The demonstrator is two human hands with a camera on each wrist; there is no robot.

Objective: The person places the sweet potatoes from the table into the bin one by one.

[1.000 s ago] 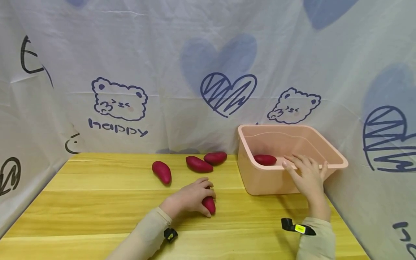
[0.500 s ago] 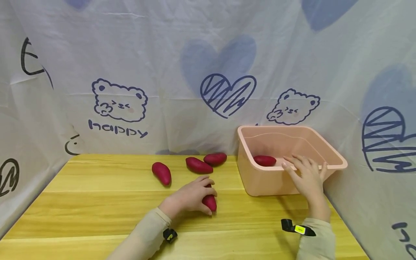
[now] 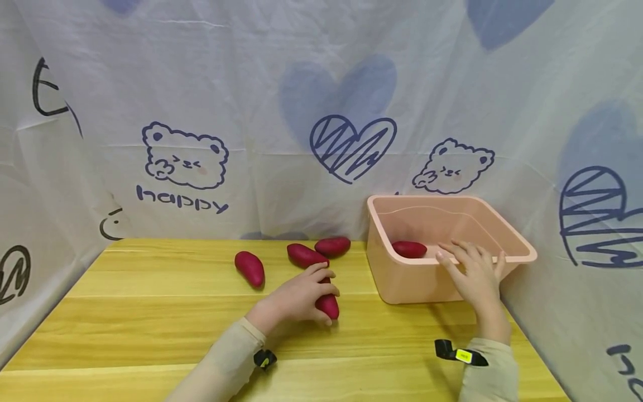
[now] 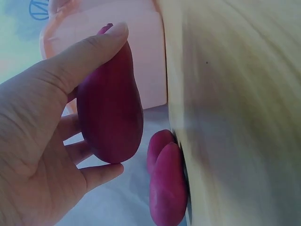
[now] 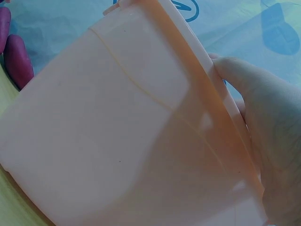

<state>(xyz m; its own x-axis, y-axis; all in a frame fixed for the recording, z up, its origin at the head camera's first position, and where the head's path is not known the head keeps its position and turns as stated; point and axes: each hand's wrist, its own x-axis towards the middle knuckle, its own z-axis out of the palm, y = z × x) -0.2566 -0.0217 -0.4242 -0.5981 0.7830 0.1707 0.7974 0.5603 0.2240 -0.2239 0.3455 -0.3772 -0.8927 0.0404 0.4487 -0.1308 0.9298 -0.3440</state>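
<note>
My left hand holds a dark red sweet potato over the middle of the table, thumb on one side and fingers on the other. Its fingertips overlap the near end of another sweet potato in the head view. A third sweet potato lies close behind that one. On the right, my right hand rests over the front rim of a pink plastic bin, its fingers spread and reaching inside. One sweet potato lies inside the bin, near its left wall.
Another sweet potato lies by itself on the wooden table, left of the pair. A white curtain printed with hearts and bears hangs behind the table and along its sides. The bin stands at the table's back right.
My left hand has moved slightly away from me and to the right, carrying the sweet potato toward the pair at the back. The right hand and the bin stay as they were.
</note>
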